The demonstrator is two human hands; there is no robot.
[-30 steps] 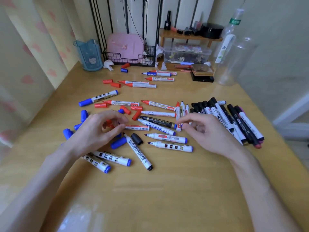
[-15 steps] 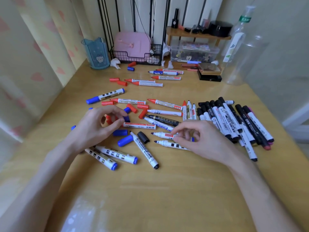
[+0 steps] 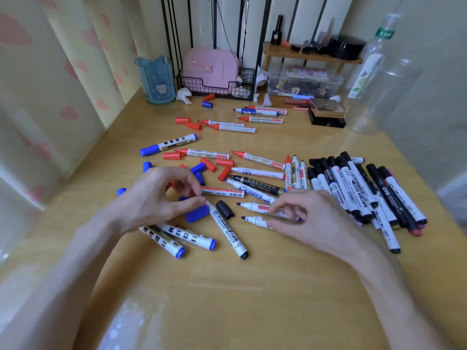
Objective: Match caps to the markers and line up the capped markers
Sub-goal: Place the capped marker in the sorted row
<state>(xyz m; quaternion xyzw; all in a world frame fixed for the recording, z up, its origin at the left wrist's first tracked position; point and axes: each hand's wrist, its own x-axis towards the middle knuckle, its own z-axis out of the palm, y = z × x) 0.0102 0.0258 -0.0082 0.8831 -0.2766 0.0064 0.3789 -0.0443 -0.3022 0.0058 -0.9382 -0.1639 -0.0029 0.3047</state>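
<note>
Pinching, between the curled thumb and forefinger of the left hand (image 3: 151,200), what looks like a small blue plastic cap (image 3: 185,199), low over the pale wooden tabletop (image 3: 252,299) among scattered red and blue caps (image 3: 208,164). Risking a knock to the second loose blue cap (image 3: 198,213) just under that thumb, sending it rolling off among the rest. Leaving just beside it a short black plastic cap (image 3: 225,209) (easily snatched by mistake for a blue nib). Gripping, in the curled fingers of the right hand (image 3: 316,218), the upper white-barrelled, blue-nibbed uncapped marker (image 3: 255,206), with its twin (image 3: 252,220) partly under the thumb: risking lifting both together, or smearing ink off a bare nib. Risking also, furthest right, brushing the row of black-capped markers (image 3: 366,188) out of line, being so near the back of that hand.
</note>
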